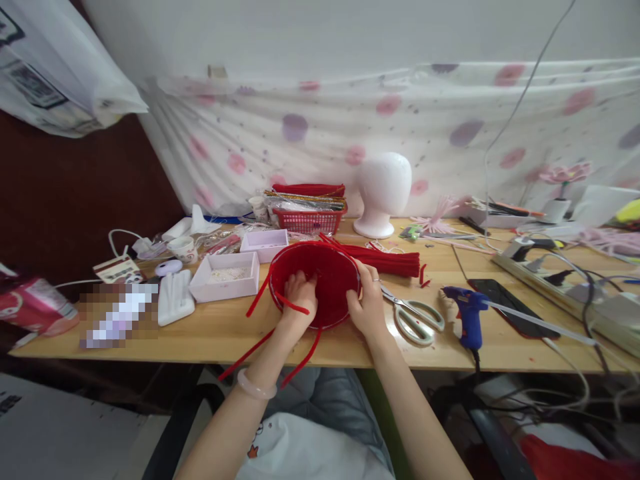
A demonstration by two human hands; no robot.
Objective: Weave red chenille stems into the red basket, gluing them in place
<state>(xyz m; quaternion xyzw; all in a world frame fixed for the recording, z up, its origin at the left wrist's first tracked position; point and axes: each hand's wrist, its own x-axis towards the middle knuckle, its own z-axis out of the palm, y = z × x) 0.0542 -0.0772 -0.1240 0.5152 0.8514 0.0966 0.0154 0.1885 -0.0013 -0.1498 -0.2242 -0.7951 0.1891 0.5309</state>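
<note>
A deep red bowl-shaped piece [333, 283] has its opening turned up toward me near the table's front edge. Several loose red fuzzy stems, like pipe cleaners [257, 297], stick out from its rim at the left and front. My left hand [299, 297] reaches inside it with bent fingers; their tips, and anything they hold, are hidden. On the right side of the rim, my right hand [369, 300] grips the wall, thumb inside and fingers outside. Just right of that hand lie scissors [413, 317] with pale green handles. A bundle of red pipe cleaners [385, 261] lies behind.
A blue glue gun [467, 313], a dark phone [510, 307] and a power strip [530, 283] with cords occupy the right. White foam head [384, 190] and red basket [307, 220] stand behind. Left are white boxes [225, 288] and a paper cup [183, 249].
</note>
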